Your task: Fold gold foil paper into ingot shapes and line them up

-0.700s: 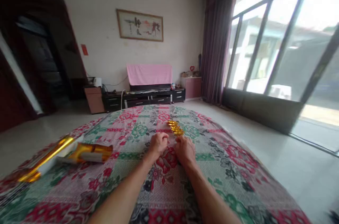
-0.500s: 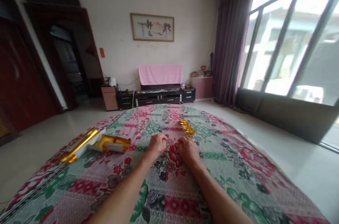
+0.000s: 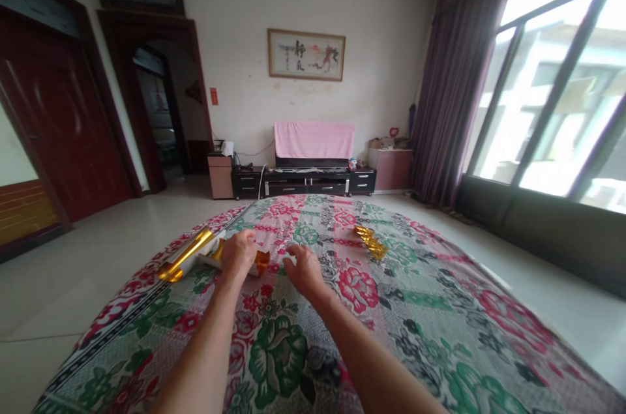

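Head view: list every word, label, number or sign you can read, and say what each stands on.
Nothing here can be read for certain.
Too blurred to read: the large brushed characters in the framed picture on the far wall.
Too small to read: the red slip beside the doorway.
No print shows on the gold foil rolls at the left hand.

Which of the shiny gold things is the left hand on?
The curled gold foil sheet under the left hand, beside the long gold roll; the small folded gold pieces lie apart to the right.
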A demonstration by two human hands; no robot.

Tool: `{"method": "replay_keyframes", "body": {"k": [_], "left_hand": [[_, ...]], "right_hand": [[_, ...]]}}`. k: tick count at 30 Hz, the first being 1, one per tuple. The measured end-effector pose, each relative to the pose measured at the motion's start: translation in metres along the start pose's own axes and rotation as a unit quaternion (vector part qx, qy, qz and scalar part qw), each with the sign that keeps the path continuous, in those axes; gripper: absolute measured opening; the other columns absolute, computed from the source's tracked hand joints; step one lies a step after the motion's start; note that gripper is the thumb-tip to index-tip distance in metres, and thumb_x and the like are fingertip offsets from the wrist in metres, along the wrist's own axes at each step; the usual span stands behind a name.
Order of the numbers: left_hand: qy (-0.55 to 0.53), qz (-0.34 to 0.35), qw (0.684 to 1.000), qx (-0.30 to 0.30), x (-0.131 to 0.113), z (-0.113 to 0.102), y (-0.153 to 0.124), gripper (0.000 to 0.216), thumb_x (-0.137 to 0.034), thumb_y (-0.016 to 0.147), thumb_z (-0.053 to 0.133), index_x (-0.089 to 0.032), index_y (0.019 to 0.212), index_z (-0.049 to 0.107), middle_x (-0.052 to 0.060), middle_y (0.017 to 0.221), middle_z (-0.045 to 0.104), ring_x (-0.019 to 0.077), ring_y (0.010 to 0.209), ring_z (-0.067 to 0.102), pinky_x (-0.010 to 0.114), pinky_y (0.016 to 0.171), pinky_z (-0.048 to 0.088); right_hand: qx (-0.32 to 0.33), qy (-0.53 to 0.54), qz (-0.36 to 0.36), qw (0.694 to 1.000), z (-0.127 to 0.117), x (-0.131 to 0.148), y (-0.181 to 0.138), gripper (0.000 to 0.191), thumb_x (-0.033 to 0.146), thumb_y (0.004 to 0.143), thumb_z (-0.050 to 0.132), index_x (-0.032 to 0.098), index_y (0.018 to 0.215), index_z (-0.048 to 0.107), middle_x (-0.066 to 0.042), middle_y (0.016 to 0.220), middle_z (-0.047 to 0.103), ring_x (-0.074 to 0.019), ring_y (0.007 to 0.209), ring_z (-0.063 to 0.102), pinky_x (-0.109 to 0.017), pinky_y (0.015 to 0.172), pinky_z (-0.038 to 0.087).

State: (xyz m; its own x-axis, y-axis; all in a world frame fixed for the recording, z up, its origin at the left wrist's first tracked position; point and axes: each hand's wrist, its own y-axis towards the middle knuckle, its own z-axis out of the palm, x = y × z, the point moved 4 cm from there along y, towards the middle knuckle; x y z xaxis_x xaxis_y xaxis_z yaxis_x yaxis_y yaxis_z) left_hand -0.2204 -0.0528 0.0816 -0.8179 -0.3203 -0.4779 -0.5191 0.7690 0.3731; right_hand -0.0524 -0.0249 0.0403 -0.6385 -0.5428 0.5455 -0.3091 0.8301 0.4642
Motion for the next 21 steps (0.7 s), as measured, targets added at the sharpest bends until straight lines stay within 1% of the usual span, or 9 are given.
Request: {"method": "replay_keyframes", "body": {"k": [3, 5, 6, 8, 11, 13, 15, 18, 21], "left_hand": [[0.005, -0.01, 1.0, 0.018, 0.008, 0.007, 0.003, 0.034, -0.014, 0.076, 0.041, -0.022, 0.095, 0.068, 0.006, 0.098, 0.069, 0.0208, 0.089, 0.062, 0.026, 0.073, 0.045], [0.005, -0.013, 1.0, 0.028, 0.01, 0.011, 0.003, 0.034, -0.014, 0.077, 0.04, -0.022, 0.096, 0.067, 0.007, 0.098, 0.069, 0.0213, 0.091, 0.062, 0.027, 0.077, 0.044], [0.005, -0.009, 0.999, 0.031, 0.01, 0.013, 0.003, 0.034, -0.014, 0.077, 0.04, -0.022, 0.097, 0.067, 0.007, 0.098, 0.069, 0.0214, 0.092, 0.062, 0.028, 0.078, 0.044], [0.005, 0.001, 1.0, 0.027, 0.01, 0.017, 0.002, 0.034, -0.014, 0.077, 0.04, -0.021, 0.097, 0.067, 0.008, 0.098, 0.068, 0.0215, 0.093, 0.061, 0.028, 0.08, 0.044], [0.014, -0.004, 1.0, 0.0, 0.012, 0.02, -0.001, 0.035, -0.014, 0.078, 0.039, -0.022, 0.1, 0.065, 0.009, 0.099, 0.067, 0.0224, 0.094, 0.061, 0.029, 0.079, 0.044], [0.025, -0.026, 0.999, -0.003, 0.015, 0.023, -0.003, 0.037, -0.013, 0.078, 0.039, -0.022, 0.105, 0.063, 0.011, 0.1, 0.066, 0.0233, 0.093, 0.061, 0.031, 0.078, 0.044], [0.032, -0.043, 0.998, 0.013, 0.017, 0.027, -0.004, 0.04, -0.012, 0.078, 0.038, -0.021, 0.111, 0.059, 0.012, 0.101, 0.066, 0.0242, 0.093, 0.061, 0.032, 0.078, 0.044], [0.033, -0.05, 0.998, 0.036, 0.02, 0.031, -0.006, 0.041, -0.012, 0.077, 0.041, -0.02, 0.115, 0.057, 0.012, 0.103, 0.065, 0.0244, 0.095, 0.06, 0.031, 0.078, 0.044], [0.031, -0.054, 0.997, 0.041, 0.021, 0.032, -0.006, 0.042, -0.013, 0.077, 0.043, -0.02, 0.116, 0.055, 0.012, 0.105, 0.065, 0.024, 0.096, 0.06, 0.03, 0.078, 0.044]], "right_hand": [[0.002, 0.012, 0.012, 1.0, 0.026, 0.016, 0.013, 0.03, 0.024, 0.071, 0.056, 0.018, 0.099, 0.061, -0.006, 0.092, 0.062, -0.018, 0.085, 0.056, -0.025, 0.075, 0.039], [0.007, 0.014, 0.012, 1.0, 0.041, 0.022, 0.019, 0.035, 0.027, 0.066, 0.061, 0.019, 0.1, 0.06, -0.005, 0.092, 0.062, -0.0184, 0.083, 0.056, -0.026, 0.072, 0.04], [0.004, 0.015, 0.007, 1.0, 0.047, 0.023, 0.021, 0.035, 0.028, 0.066, 0.061, 0.019, 0.099, 0.06, -0.005, 0.092, 0.061, -0.0181, 0.082, 0.055, -0.025, 0.072, 0.04], [-0.018, 0.014, 0.028, 0.999, 0.055, 0.023, 0.023, 0.025, 0.027, 0.069, 0.058, 0.018, 0.093, 0.061, -0.005, 0.087, 0.061, -0.0167, 0.077, 0.055, -0.025, 0.069, 0.039], [-0.039, 0.015, 0.053, 0.998, 0.057, 0.019, 0.024, 0.013, 0.024, 0.073, 0.053, 0.019, 0.079, 0.064, -0.004, 0.08, 0.06, -0.0147, 0.071, 0.054, -0.023, 0.064, 0.038], [-0.036, 0.017, 0.056, 0.998, 0.056, 0.016, 0.024, 0.014, 0.024, 0.074, 0.053, 0.02, 0.075, 0.067, -0.003, 0.077, 0.06, -0.0137, 0.069, 0.054, -0.022, 0.062, 0.037], [-0.029, 0.015, 0.052, 0.998, 0.055, 0.015, 0.024, 0.017, 0.023, 0.075, 0.052, 0.022, 0.075, 0.069, -0.003, 0.076, 0.061, -0.0132, 0.068, 0.054, -0.022, 0.062, 0.036], [-0.019, -0.001, 0.035, 0.999, 0.053, 0.015, 0.023, 0.021, 0.02, 0.076, 0.05, 0.023, 0.077, 0.07, -0.002, 0.074, 0.061, -0.0128, 0.068, 0.055, -0.021, 0.063, 0.036], [-0.01, -0.025, 0.024, 0.999, 0.052, 0.017, 0.021, 0.024, 0.019, 0.078, 0.046, 0.023, 0.077, 0.07, -0.003, 0.074, 0.06, -0.0124, 0.067, 0.054, -0.021, 0.061, 0.035]]}}
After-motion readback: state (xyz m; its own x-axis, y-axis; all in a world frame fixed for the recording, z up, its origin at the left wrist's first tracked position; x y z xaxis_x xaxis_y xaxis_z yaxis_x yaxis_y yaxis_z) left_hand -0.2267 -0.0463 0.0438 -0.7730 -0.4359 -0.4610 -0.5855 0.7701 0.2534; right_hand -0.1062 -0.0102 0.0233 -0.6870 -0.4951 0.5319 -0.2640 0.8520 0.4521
